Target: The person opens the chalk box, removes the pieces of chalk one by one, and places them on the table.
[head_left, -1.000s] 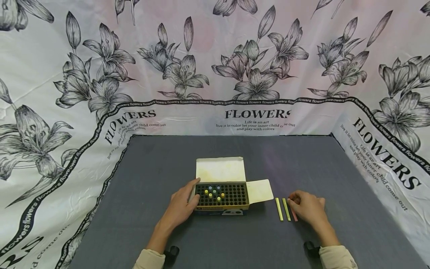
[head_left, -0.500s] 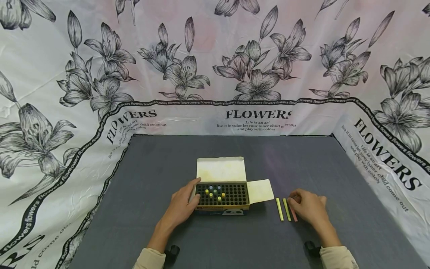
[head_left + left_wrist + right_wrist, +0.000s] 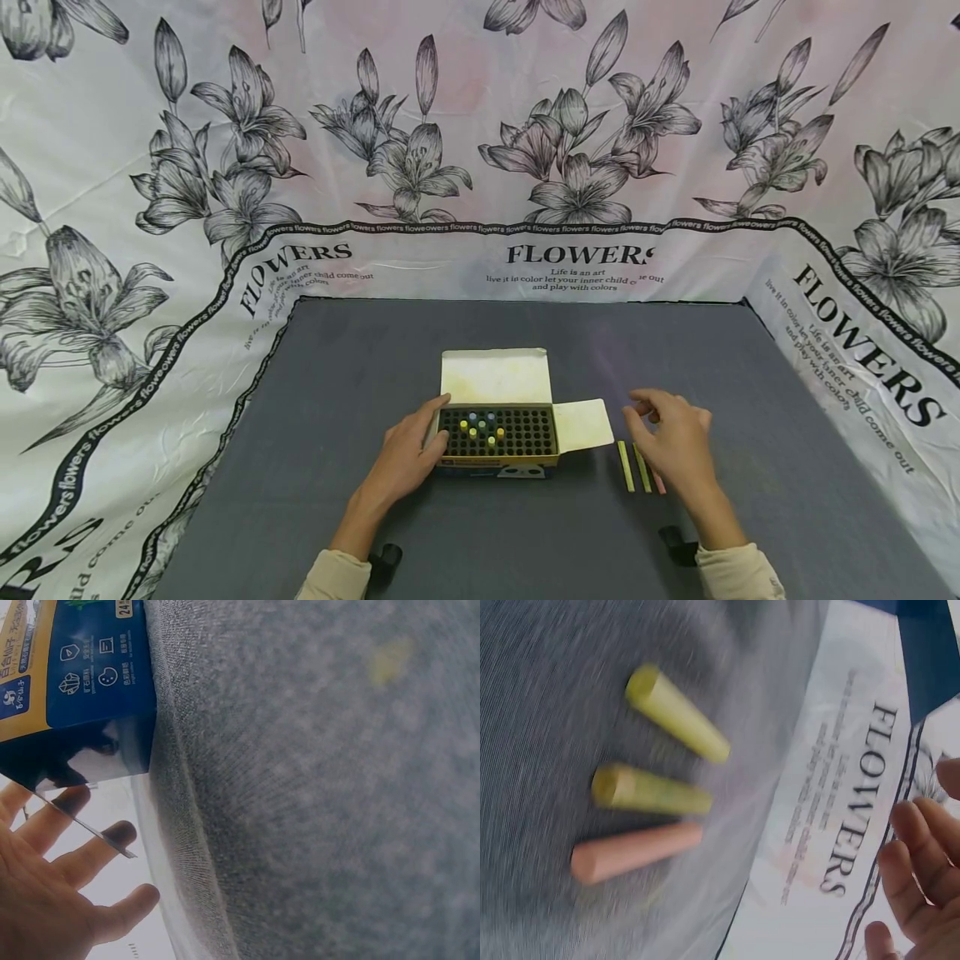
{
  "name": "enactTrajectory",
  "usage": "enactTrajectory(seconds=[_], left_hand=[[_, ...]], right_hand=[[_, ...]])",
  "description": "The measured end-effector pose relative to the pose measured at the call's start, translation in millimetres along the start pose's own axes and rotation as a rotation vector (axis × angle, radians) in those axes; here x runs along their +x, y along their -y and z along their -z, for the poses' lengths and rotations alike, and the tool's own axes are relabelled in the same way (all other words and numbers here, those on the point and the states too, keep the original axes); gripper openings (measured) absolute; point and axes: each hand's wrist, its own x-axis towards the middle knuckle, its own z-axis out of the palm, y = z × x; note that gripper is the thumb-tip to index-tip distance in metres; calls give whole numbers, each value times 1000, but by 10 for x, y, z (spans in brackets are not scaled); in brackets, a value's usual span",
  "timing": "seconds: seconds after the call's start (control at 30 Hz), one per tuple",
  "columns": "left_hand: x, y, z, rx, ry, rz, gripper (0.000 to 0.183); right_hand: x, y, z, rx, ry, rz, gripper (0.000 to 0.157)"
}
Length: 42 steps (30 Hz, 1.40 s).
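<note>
A chalk box (image 3: 497, 462) stands in mid-table with its lid raised at the back; several chalk ends show in its holed insert. My left hand (image 3: 405, 454) rests at the box's left end, index finger and thumb touching its edge. In the left wrist view the other fingers (image 3: 97, 855) are fairly straight beside a thin flap. My right hand (image 3: 678, 446) hovers over the sticks on the right, holding nothing, fingers loosely bent. Below it lie a yellow chalk (image 3: 679, 712), a yellow-green chalk (image 3: 652, 791) and a pink chalk (image 3: 637, 851), side by side.
An open side flap (image 3: 583, 425) juts from the box's right end towards the chalks. Dark grey cloth (image 3: 480, 542) covers the table. A white flower-printed curtain (image 3: 420, 267) borders it at the back and both sides.
My right hand has let go of the pink chalk and risen away from it, slightly leftward and back. My left hand and the box stay where they were.
</note>
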Motion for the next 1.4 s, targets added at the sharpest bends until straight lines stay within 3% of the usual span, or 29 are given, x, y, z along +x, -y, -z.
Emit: enactTrajectory(seconds=[0.23,0.6,0.9,1.4], left_hand=[[-1,0,-1,-1,-1,3,55],[4,-3,2,11,-4,-6,55],[-10,0,0,12,-12,-16,55],[-7,-8,-7,19,-26,-30,55]], right_hand=[[41,126,-167,112,-72,155,22],[33,413,-507,153,-54,360,26],[-31,641,-771,90,32,434,27],[42,872,-897,64,207,392,22]])
